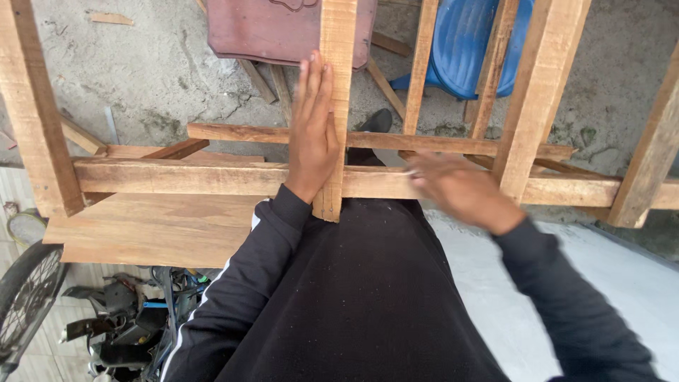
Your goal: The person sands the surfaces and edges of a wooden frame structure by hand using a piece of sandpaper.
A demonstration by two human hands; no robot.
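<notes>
My left hand (313,131) lies flat, fingers together, against the left side of an upright wooden slat (337,42) that crosses a horizontal wooden rail (177,177) of a timber frame. My right hand (460,189) is blurred with motion just right of that slat, close to the same rail and to a thick slanted post (539,92). Whether it holds anything is hidden by the blur. Both arms wear black sleeves; the left one has a white stripe.
A wooden board (155,230) sits below the rail at left. Behind the frame are a maroon panel (262,28), a blue plastic chair (463,42) and loose wood strips on concrete floor. A wheel (28,297) and tools (120,318) lie at lower left.
</notes>
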